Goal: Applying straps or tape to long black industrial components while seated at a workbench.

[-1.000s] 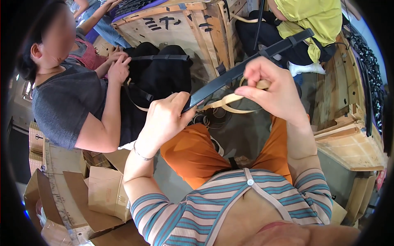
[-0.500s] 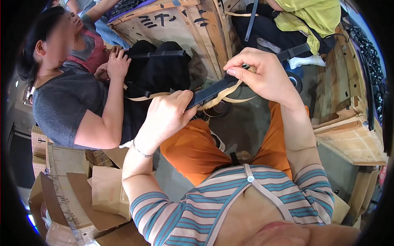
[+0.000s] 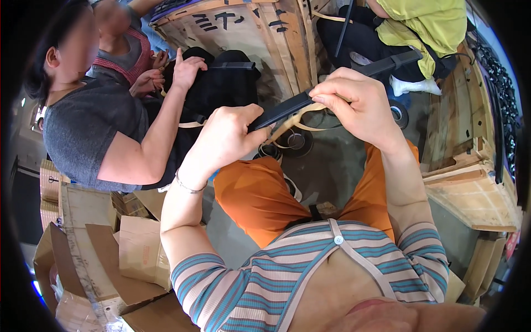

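Note:
A long, dark plastic strip (image 3: 285,109) slants up to the right in front of me, above my orange trousers. My left hand (image 3: 228,137) is closed round its lower left end, thumb on the near side. Farther along, my right hand (image 3: 358,105) pinches at the strip's edge with thumb and forefinger. A narrow tan tape (image 3: 289,125) hangs in loose folds beneath the strip, running from the left thumb toward the right fingers. Whether the right fingertips also hold the tape is hidden.
A co-worker in a grey shirt (image 3: 94,146) sits close at left, another dark strip (image 3: 232,65) on their lap. Someone in a yellow top (image 3: 426,27) sits ahead right. Tape rolls (image 3: 297,141) lie on the floor. Wooden crates (image 3: 470,193) and cardboard boxes (image 3: 141,254) flank me.
Both my hands have shifted slightly, the left one upward, and the dark strip has risen a little with them. The tan tape hangs differently. The grey-shirted co-worker's hand has moved right, a finger raised.

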Demonstrator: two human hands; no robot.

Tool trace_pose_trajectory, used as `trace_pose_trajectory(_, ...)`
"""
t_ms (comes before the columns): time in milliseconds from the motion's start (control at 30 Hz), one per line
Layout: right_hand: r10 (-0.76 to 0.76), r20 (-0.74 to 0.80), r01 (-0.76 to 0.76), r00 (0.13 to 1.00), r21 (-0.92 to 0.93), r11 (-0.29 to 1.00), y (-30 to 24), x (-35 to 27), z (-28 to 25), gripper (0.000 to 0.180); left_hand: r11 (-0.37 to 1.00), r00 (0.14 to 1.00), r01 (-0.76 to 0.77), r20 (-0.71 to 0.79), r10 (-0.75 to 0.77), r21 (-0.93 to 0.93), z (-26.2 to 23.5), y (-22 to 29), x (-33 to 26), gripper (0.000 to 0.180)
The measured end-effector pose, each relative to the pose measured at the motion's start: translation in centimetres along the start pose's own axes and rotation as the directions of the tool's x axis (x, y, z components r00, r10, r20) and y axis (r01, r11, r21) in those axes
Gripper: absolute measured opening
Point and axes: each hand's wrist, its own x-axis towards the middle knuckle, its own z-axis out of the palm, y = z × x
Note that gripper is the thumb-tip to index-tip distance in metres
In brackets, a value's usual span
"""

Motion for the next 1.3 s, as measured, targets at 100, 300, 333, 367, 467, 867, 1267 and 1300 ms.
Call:
trace_pose_trajectory(100,-0.115,-0.082,0.112,0.990,-0.046,0.993,0.4,-0.2,0.3,0.006,0.981,0.999,0.044,0.037,-0.038,-0.187,-0.2,-0.5,0.3,0.011)
trace_pose_trajectory(300,-0.359,-0.097,0.339,0.928,-0.178,0.924,1.5,-0.7,0.5,0.016,0.830,0.963,0.261,0.186,-0.193,-0.493,-0.7,-0.1,0.1,0.009)
trace_pose_trajectory(333,-0.362,-0.096,0.342,0.927,-0.180,0.922,1.9,-1.0,0.7,0.016,0.800,0.950,0.310,0.205,-0.237,-0.513,-0.8,0.1,0.0,0.010)
trace_pose_trajectory(367,-0.379,-0.009,0.367,0.925,-0.232,0.901,2.4,-1.3,1.0,0.015,0.801,0.951,0.307,0.201,-0.236,-0.514,-0.9,0.3,0.0,0.010)
trace_pose_trajectory(467,-0.240,0.120,0.250,0.963,-0.073,0.966,3.1,-1.8,1.7,0.011,0.804,0.958,0.166,-0.101,-0.269,-0.571,-1.3,0.3,0.0,0.010)
trace_pose_trajectory(867,0.240,0.081,-0.245,0.967,0.536,0.808,0.9,0.8,1.8,0.019,0.978,0.894,0.097,-0.415,-0.167,-0.184,3.8,2.1,-0.6,0.017)
trace_pose_trajectory(1267,0.341,0.107,-0.326,0.934,0.642,0.694,1.4,0.3,0.9,0.012,0.985,0.868,0.059,-0.480,-0.132,-0.163,5.5,1.6,-0.2,0.016)
trace_pose_trajectory(1300,0.339,0.108,-0.326,0.934,0.643,0.693,1.4,0.3,0.8,0.012,0.987,0.866,0.052,-0.486,-0.120,-0.150,5.7,1.4,-0.2,0.016)
